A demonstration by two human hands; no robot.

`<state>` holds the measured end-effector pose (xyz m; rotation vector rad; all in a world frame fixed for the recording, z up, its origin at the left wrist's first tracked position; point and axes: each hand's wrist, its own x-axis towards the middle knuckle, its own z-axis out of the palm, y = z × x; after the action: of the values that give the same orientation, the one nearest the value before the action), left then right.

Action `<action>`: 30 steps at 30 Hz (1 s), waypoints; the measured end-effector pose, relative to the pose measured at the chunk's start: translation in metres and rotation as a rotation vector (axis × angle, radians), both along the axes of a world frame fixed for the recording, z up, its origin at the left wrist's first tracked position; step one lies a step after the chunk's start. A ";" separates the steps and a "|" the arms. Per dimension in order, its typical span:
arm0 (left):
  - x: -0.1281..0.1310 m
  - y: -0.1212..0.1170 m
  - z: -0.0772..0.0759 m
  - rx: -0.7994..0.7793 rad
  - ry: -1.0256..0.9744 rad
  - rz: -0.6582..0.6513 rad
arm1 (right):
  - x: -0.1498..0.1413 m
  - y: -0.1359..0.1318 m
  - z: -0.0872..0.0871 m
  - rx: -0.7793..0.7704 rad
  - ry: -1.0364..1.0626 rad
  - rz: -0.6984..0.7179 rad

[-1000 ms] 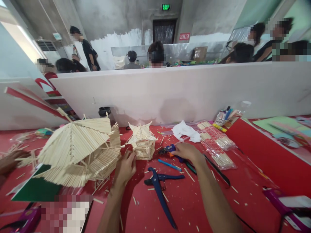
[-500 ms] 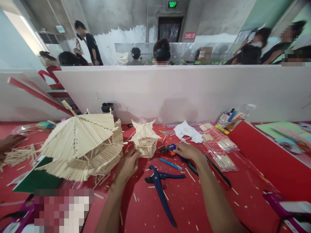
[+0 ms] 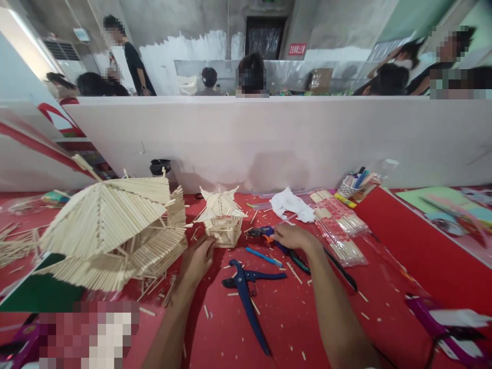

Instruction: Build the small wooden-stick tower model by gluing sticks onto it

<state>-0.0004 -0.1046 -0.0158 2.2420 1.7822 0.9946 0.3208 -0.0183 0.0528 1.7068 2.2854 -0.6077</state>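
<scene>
A small pavilion model (image 3: 223, 228) of pale wooden sticks stands upright in the middle of the red table. My left hand (image 3: 199, 256) is at its lower left corner, fingers bent and closed against the base. To the right, my right hand (image 3: 294, 237) is closed over a blue-and-orange hand tool (image 3: 268, 233) with a dark front end; its exact kind is unclear. A blue pen-like stick (image 3: 263, 257) lies just below that tool. Nearer me, blue cutters (image 3: 246, 294) rest with their handles spread. A larger stick pavilion (image 3: 111, 225) stands left of my left hand.
Packs of wooden sticks (image 3: 340, 225) and a crumpled white tissue (image 3: 291, 204) lie at the right. Behind them stands a pen holder (image 3: 351, 184). A white partition (image 3: 269, 133) borders the far edge. Loose sticks (image 3: 17, 243) lie at the left, and offcuts are scattered about.
The view has shifted slightly, so everything sits a little further left. Another person's hand at the left edge has gone out of view. Both my hands keep their places.
</scene>
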 end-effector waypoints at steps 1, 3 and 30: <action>0.000 0.000 -0.001 -0.002 -0.009 0.002 | 0.004 0.000 0.000 -0.003 0.040 0.013; 0.001 0.001 -0.002 -0.013 -0.034 0.002 | 0.013 0.000 0.001 -0.004 0.184 0.039; 0.003 0.000 -0.003 -0.073 -0.094 -0.023 | -0.008 -0.013 -0.023 -0.300 1.263 0.075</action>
<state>0.0028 -0.1046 -0.0193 2.1314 1.7208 0.9966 0.3131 -0.0312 0.0296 1.1519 2.6166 -2.3621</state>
